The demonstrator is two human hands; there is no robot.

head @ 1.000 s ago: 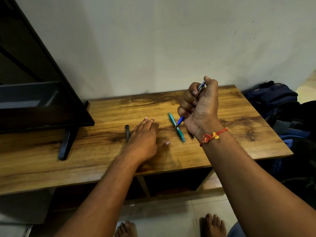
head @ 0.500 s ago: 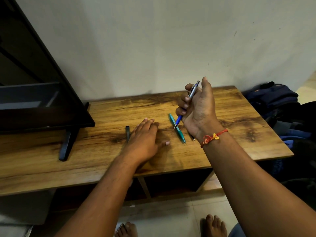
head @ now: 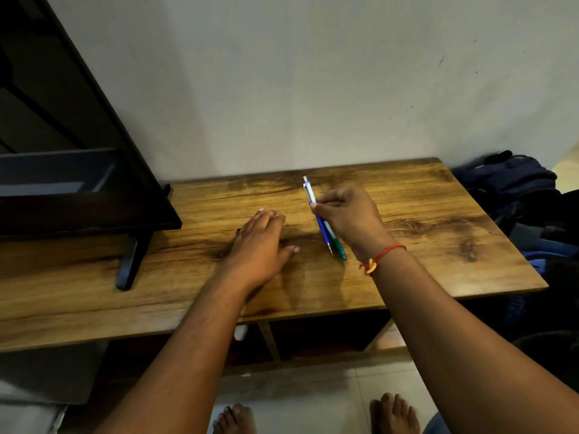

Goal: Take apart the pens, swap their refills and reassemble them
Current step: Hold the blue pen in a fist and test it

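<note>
Since the near edge of the tabletop (head: 313, 305) had no lip, any small part that slipped would likely roll off to the floor by the person's bare feet (head: 235, 416). Left hand (head: 260, 245) lay flat, palm down, fingers straight, gripping nothing. A small dark piece (head: 237, 232) poked out at its left edge, mostly covered, kind unclear. Risk: a careless slide of that hand could sweep the piece away.

Right hand (head: 347, 214), red thread (head: 380, 256) at the wrist, pinched the blue pen (head: 322, 228) high on the barrel between thumb and fingertips. The tip slanted down toward the person and the silver clicker end pointed at the wall. Teal pen (head: 340, 250) lay on the tabletop just beside and partly under the blue one; contact unclear. Both pens looked whole, so whether the refills were swapped could not be told.

Risks: the one-handed pinch looked too light for unscrewing, so the barrel could twist out. A spring or refill could jump free on opening. The blue tip could nudge the teal pen rolling.

Farther off, the TV (head: 78, 151) stood left and a backpack (head: 513, 189) right, both well apart.
</note>
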